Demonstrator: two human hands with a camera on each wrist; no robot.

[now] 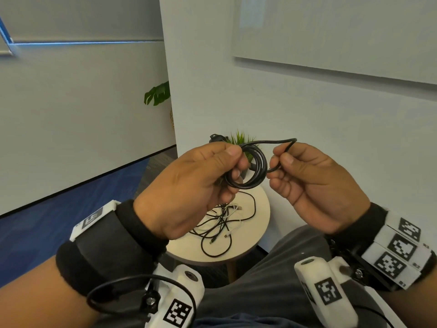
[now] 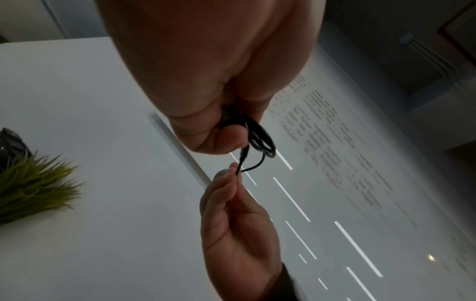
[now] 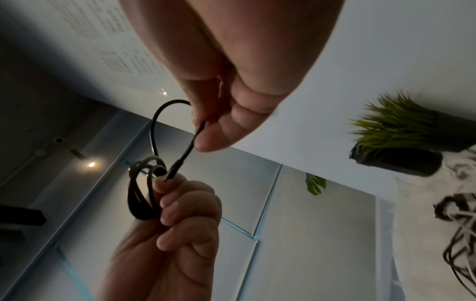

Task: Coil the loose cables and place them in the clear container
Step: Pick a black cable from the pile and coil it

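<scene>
A black cable (image 1: 250, 171) is wound into a small coil, held up in front of me above the table. My left hand (image 1: 201, 181) grips the coil (image 3: 140, 201) between thumb and curled fingers. My right hand (image 1: 305, 176) pinches the cable's free end (image 3: 189, 148), which arcs in a loop (image 1: 279, 141) from the coil top to its fingers. The left wrist view shows the coil (image 2: 260, 138) under my left thumb and the right hand (image 2: 231, 213) pinching the end. A tangle of black and white loose cables (image 1: 222, 223) lies on the round table (image 1: 262, 209) below. The clear container is not in view.
A small green potted plant (image 1: 241, 138) with a dark pot stands at the table's far side against the white wall. A whiteboard (image 1: 331, 39) hangs on the wall above. Blue carpet (image 1: 59, 223) lies to the left; my grey-trousered lap (image 1: 283, 268) is at the lower right.
</scene>
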